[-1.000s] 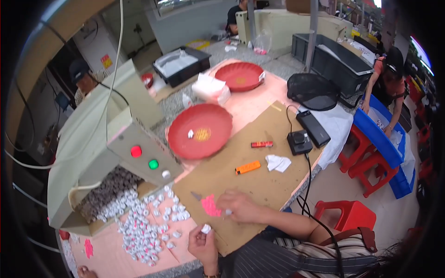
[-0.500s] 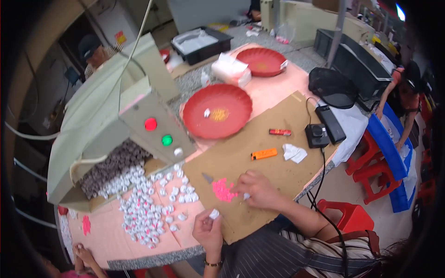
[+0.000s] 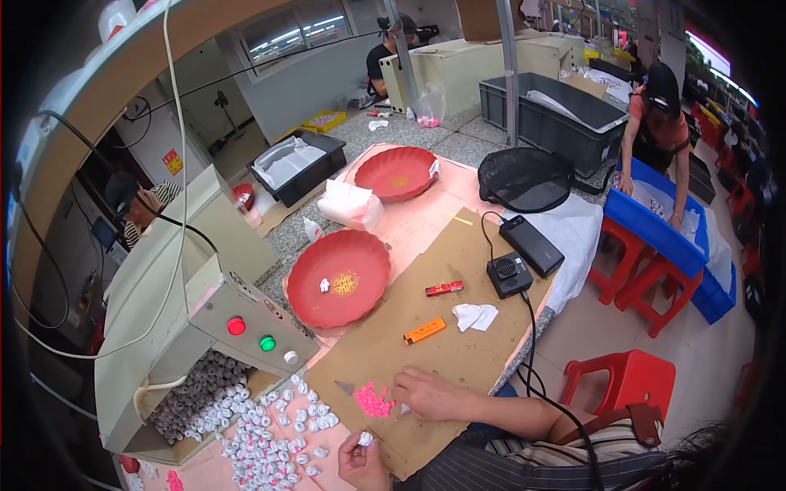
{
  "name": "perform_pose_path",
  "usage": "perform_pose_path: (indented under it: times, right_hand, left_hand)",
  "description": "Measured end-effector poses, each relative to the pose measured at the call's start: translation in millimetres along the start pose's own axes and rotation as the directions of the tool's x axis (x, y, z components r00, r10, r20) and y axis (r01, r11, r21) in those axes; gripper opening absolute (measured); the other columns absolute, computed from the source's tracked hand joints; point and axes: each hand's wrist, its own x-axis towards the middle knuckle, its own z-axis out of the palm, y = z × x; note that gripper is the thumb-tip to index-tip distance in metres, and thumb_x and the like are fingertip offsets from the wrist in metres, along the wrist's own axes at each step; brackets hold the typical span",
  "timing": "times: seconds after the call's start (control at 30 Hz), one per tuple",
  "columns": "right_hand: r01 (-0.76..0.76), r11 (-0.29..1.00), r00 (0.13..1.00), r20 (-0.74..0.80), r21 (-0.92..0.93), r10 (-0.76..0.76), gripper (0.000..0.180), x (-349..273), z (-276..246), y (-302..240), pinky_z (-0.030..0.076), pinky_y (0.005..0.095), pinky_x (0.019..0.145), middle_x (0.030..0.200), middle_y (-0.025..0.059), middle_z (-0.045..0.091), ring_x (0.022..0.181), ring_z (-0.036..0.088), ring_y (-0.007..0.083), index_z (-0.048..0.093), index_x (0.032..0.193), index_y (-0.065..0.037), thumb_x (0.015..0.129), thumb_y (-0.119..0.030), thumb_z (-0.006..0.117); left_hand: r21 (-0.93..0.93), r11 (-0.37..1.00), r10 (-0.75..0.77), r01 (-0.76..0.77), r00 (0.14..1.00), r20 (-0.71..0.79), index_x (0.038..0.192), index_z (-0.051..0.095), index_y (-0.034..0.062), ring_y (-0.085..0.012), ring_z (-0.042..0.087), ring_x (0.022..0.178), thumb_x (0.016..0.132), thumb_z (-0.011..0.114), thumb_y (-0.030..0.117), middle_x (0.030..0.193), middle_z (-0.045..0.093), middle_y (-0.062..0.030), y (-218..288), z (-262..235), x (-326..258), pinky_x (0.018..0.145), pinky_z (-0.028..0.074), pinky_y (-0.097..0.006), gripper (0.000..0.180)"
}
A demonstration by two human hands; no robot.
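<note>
My right hand (image 3: 431,394) rests on the brown cardboard sheet (image 3: 426,352), fingers bent over a small white piece beside a little heap of pink pieces (image 3: 374,401). My left hand (image 3: 360,458) sits lower, near the cardboard's front edge, pinching one small white wrapped piece. A spread of several white wrapped pieces (image 3: 270,442) lies to its left on the pink table cover. A small grey blade (image 3: 344,388) lies just left of the pink heap.
A red plate (image 3: 337,278) with one white piece stands beyond the cardboard; a second red plate (image 3: 396,173) is farther back. A beige machine (image 3: 237,315) with red and green buttons is at left. An orange lighter (image 3: 424,331), red lighter (image 3: 444,288), black power bank (image 3: 532,245), red stool (image 3: 626,380) and other people are around.
The view has shifted and tilted. My right hand stays by the pink heap on the cardboard, and my left hand still holds a white piece near the front edge.
</note>
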Motion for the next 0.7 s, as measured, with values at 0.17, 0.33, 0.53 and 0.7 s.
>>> perform_pose_path:
  times: [0.17, 0.33, 0.53, 0.7]
  right_hand:
    - [0.066, 0.994, 0.996, -0.059, -0.09, -0.071, 0.017, -1, 5, 1, 0.046, 0.0361, 0.071, 0.076, 0.0098, 0.05, 0.076, 0.052, 0.0272, 0.055, 0.076, -0.002, 0.06, -0.004, 0.06]
    - [-0.027, 0.998, 0.997, -0.078, -0.05, 0.023, 0.016, -1, 1, 3, 0.046, 0.0376, 0.06, 0.07, 0.0087, 0.052, 0.069, 0.054, 0.0285, 0.055, 0.074, -0.004, 0.059, -0.004, 0.062]
    - [-0.516, 0.685, 0.856, 0.319, 0.514, 0.406, 0.006, 7, -16, -21, 0.047, 0.027, 0.057, 0.076, 0.0039, 0.063, 0.067, 0.06, 0.0112, 0.058, 0.081, -0.002, 0.078, 0.0, 0.064]
    - [-0.537, 0.198, 0.794, 0.412, 0.82, 0.447, 0.008, 2, 0, -33, 0.05, 0.0209, 0.064, 0.08, 0.0046, 0.065, 0.073, 0.061, 0.0072, 0.06, 0.092, 0.002, 0.085, 0.001, 0.063]
  left_hand:
    - [-0.119, 0.992, -0.035, 0.039, 0.999, 0.034, 0.103, 0.059, -0.0037, -0.0079, 0.051, 0.072, 0.076, 0.066, -0.011, 0.083, 0.056, -0.0023, -12, -2, 4, 0.067, 0.044, -0.02, 0.029]
    - [-0.263, 0.956, -0.083, 0.132, 0.978, 0.19, 0.108, 0.054, -0.0051, -0.0181, 0.062, 0.085, 0.078, 0.062, -0.012, 0.099, 0.062, -0.0121, -28, 0, 14, 0.076, 0.054, -0.029, 0.031]
    - [-0.373, 0.904, -0.119, 0.209, 0.961, 0.251, 0.108, 0.055, -0.007, -0.0131, 0.062, 0.086, 0.081, 0.06, -0.014, 0.097, 0.063, -0.01, -19, 12, 18, 0.078, 0.053, -0.025, 0.028]
    - [-0.393, 0.9, -0.083, 0.19, 0.959, 0.272, 0.109, 0.054, -0.0068, -0.0144, 0.064, 0.088, 0.083, 0.061, -0.011, 0.098, 0.064, -0.0119, -22, 9, 13, 0.079, 0.053, -0.025, 0.028]
